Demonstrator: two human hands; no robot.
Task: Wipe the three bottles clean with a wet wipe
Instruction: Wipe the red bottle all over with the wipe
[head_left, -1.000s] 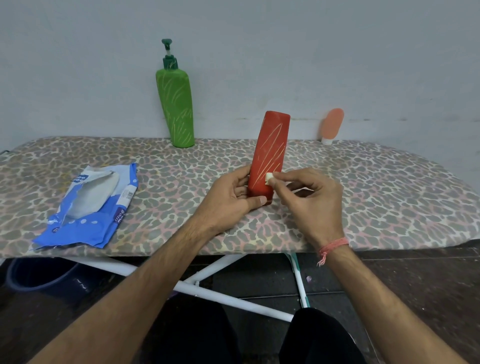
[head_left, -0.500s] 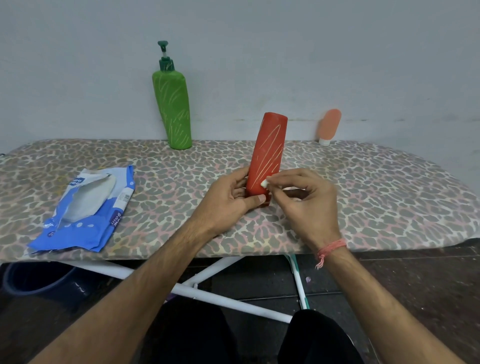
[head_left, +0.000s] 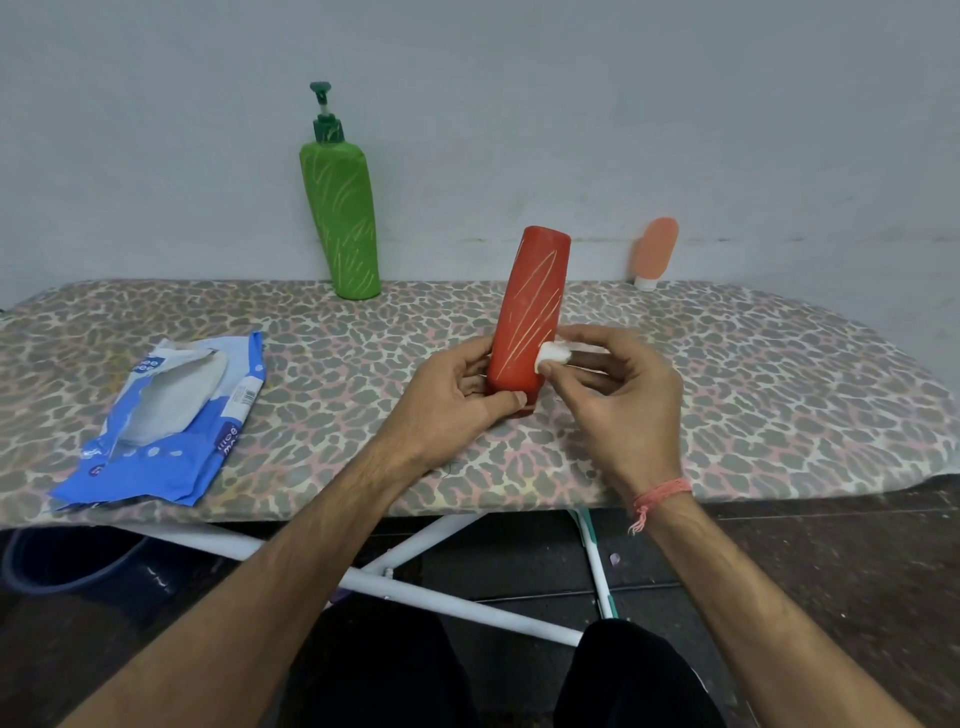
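The left hand (head_left: 457, 395) has its grip closed round the base of the tall red plastic bottle (head_left: 532, 317), thumb across the front, steadying it upright and slightly tilted on the leopard-print ironing board (head_left: 779, 405). The right hand (head_left: 618, 400) has its grip pinched narrow on a small wad of white wet wipe (head_left: 550, 355), pressed against the bottle's lower right edge. Half a second ago the wad sat on the front face, nearer the middle; it has since slid outward to the right side, while the left hand's hold is unchanged.

Left of the grips, well apart, lies the torn blue wipe packet (head_left: 166, 415), close to the board's near edge. Beyond the grips, the green pump bottle (head_left: 343, 218) stands at the far edge against the wall, and further right a small peach tube (head_left: 655, 252) leans on the wall. The board is bare between packet and hands, and broadly bare to the right of the right hand.
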